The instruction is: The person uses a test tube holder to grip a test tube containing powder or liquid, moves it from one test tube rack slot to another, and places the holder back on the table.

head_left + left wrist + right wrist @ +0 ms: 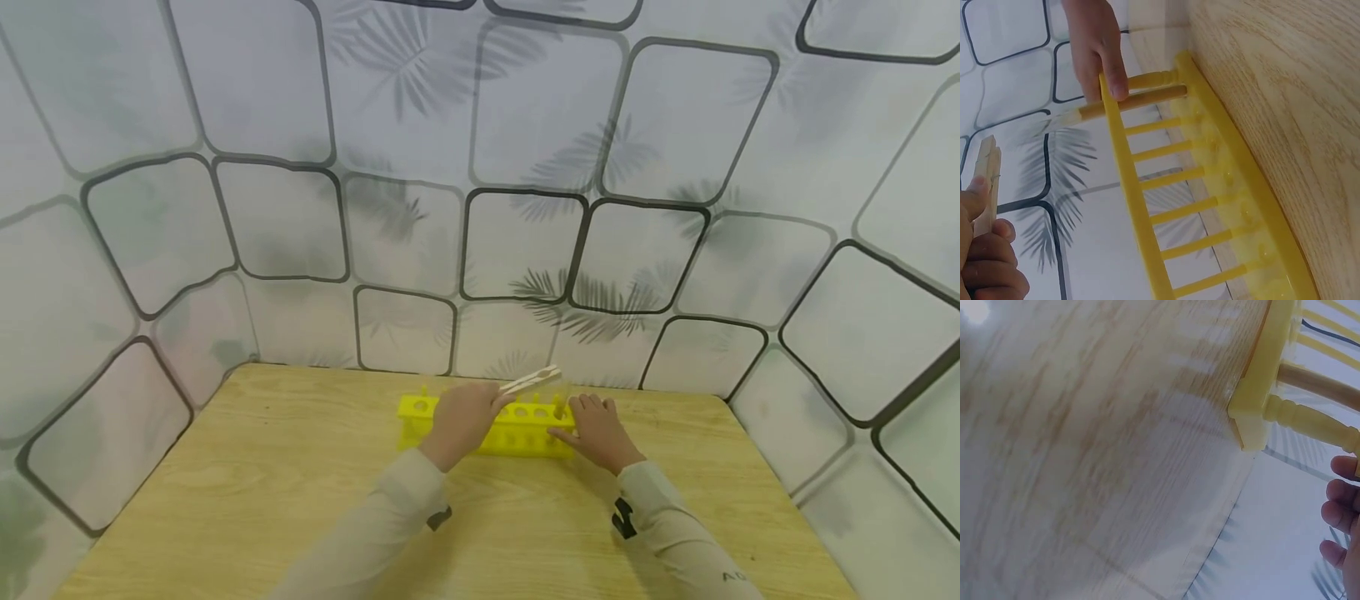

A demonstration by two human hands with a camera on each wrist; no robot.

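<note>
A yellow test tube rack [487,442] stands on the wooden table. My left hand [461,421] grips a wooden test tube holder [534,381] above the rack, its tip pointing up and to the right. In the left wrist view the holder [986,175] sits between thumb and curled fingers. My right hand [600,433] holds the right end of the rack, thumb on the top plate [1124,156]. A glass test tube [1091,112] with brownish-yellow liquid stands in the hole beside that hand, its clear upper part above the plate. The tube holder is apart from the tube.
The table [300,467] is light wood grain. Behind it and at both sides hangs a pale cloth [405,242] with dark rounded squares and leaf prints. Upright yellow pegs [1166,149] run along the rack.
</note>
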